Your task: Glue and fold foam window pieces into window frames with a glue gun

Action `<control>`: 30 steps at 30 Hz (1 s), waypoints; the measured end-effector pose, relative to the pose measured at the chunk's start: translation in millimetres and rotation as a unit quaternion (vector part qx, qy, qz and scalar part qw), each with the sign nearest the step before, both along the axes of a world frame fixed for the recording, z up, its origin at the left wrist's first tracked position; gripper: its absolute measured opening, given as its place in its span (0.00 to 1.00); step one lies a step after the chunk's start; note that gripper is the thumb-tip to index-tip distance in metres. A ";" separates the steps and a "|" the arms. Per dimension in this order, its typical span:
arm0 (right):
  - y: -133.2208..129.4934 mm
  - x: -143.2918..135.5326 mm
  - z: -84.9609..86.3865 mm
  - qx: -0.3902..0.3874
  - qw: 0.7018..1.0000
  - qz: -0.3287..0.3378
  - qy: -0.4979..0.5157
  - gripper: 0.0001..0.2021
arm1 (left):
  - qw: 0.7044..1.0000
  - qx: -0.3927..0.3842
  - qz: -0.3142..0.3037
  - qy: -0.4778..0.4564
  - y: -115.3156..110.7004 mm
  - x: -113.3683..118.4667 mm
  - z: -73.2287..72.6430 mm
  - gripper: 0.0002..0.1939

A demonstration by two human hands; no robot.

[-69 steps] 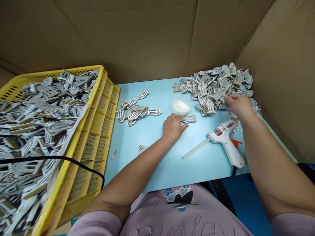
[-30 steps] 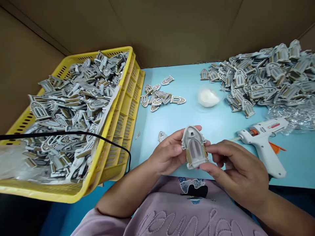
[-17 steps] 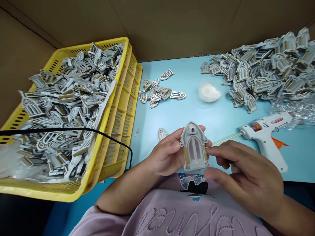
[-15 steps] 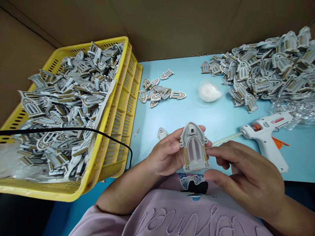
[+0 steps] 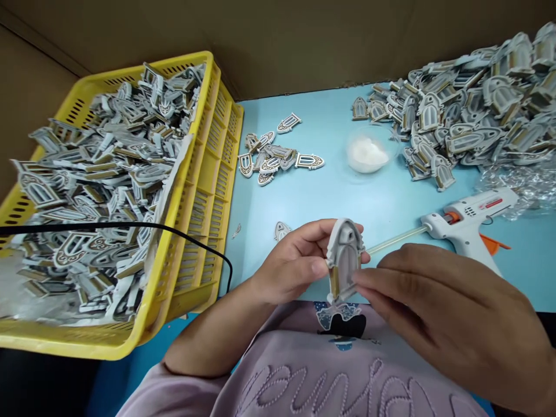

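The left hand (image 5: 299,263) grips an arched window-shaped piece (image 5: 347,260) above the table edge; the right hand's (image 5: 452,313) fingertips touch its face. Behind lies a white glue gun (image 5: 471,220), its red label too small to read.

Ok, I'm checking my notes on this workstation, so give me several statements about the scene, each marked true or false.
1. The left hand holds an arched frame piece. True.
2. The glue gun is in the right hand. False: it lies on the blue tabletop; the right hand's fingers are at the arched frame piece.
3. The yellow crate is full of blue bottles. False: it holds many grey and white frame pieces.
4. A clear dish with white material in it sits on the blue tabletop. True.
5. The clear crinkled plastic lies beside the yellow crate. False: it is by the glue gun, at the right.
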State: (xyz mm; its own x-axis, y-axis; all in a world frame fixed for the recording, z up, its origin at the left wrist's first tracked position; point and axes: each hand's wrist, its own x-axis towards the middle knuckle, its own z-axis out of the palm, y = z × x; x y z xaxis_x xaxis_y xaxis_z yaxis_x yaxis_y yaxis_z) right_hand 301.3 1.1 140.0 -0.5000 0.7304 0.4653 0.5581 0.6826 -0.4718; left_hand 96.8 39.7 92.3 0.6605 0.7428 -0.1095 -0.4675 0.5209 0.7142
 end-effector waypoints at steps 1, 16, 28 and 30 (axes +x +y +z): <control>1.1 1.5 1.5 0.001 1.000 0.012 -0.018 0.09 | 1.000 0.000 -0.002 0.006 0.1 0.5 0.3 0.24; 10.2 1.4 11.5 -0.010 0.991 0.107 -0.082 0.10 | 0.999 0.014 0.016 0.048 -3.4 2.7 -1.6 0.22; 18.4 5.9 9.6 -0.048 0.992 0.110 -0.043 0.05 | 0.999 -0.019 -0.022 0.027 -3.5 4.2 -3.0 0.23; 14.5 12.2 12.2 -0.094 0.993 0.075 -0.013 0.07 | 0.998 -0.040 -0.039 0.000 -3.9 2.1 -4.7 0.24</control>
State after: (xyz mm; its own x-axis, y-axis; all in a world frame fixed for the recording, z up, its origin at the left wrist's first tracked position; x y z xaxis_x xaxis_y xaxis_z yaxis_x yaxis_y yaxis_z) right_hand 313.6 15.6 152.2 -0.6197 0.7194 0.3138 0.4708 0.6606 -0.5847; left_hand 98.9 35.9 87.6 0.7165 0.6772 -0.1674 -0.4222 0.6120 0.6687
